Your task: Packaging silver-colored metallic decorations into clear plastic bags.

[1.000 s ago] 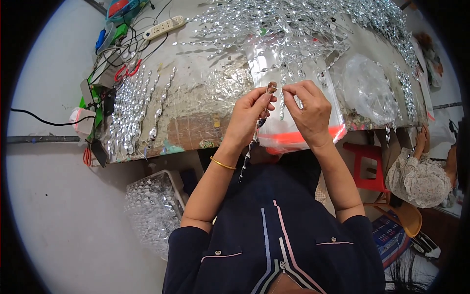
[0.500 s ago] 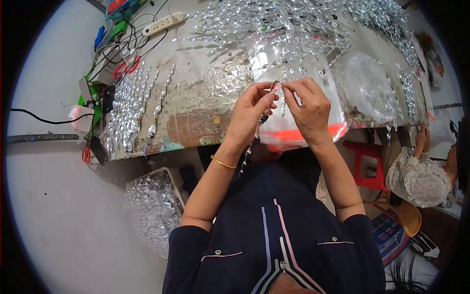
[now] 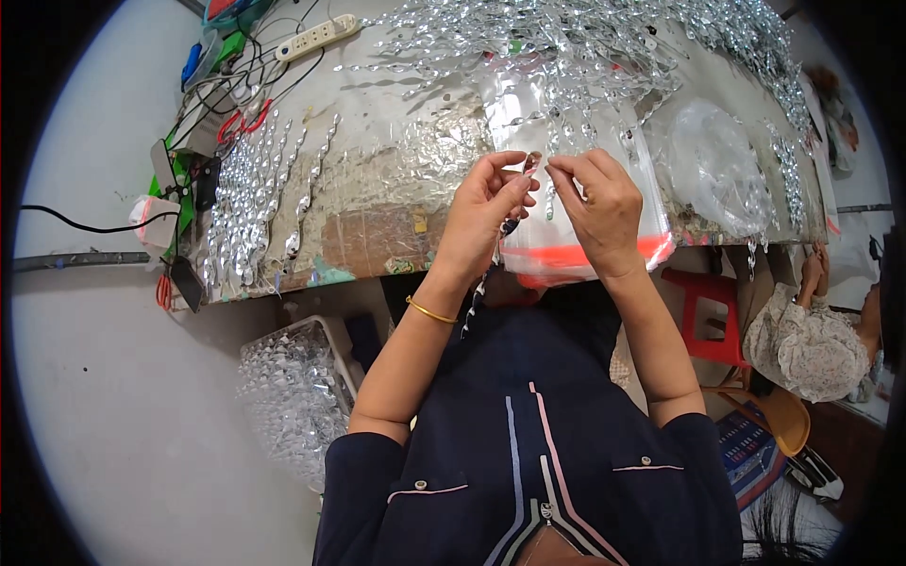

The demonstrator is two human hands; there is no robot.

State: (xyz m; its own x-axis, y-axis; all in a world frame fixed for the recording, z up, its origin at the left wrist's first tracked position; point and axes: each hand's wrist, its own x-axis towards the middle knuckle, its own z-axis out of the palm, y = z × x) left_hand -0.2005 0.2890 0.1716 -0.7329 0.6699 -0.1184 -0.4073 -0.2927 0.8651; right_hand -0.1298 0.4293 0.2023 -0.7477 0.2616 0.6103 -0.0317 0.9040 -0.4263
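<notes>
My left hand [image 3: 488, 209] is closed on a twisted silver strip [image 3: 477, 300], whose tail hangs below the palm past the table edge. The strip's upper end [image 3: 532, 162] shows between the thumb and forefinger. Close beside it on the right, my right hand [image 3: 599, 208] is pinched shut; whatever lies between its fingertips is too small to make out. Beneath both hands lies a stack of clear plastic bags [image 3: 576, 241] with an orange band along the near end. More twisted strips [image 3: 557, 132] reach over the stack's far part.
A large heap of silver strips [image 3: 566, 47] covers the table's far side. Separate strips [image 3: 255, 198] lie at left, near red-handled pliers [image 3: 243, 123] and a power strip [image 3: 318, 38]. A crumpled clear bag [image 3: 717, 170] sits at right. Below stand a filled bin [image 3: 297, 391] and a red stool [image 3: 703, 316]. Another person [image 3: 807, 340] sits at far right.
My right fingertips have shifted slightly to the right, away from the strip's end in my left hand. The left hand is nearly where it was.
</notes>
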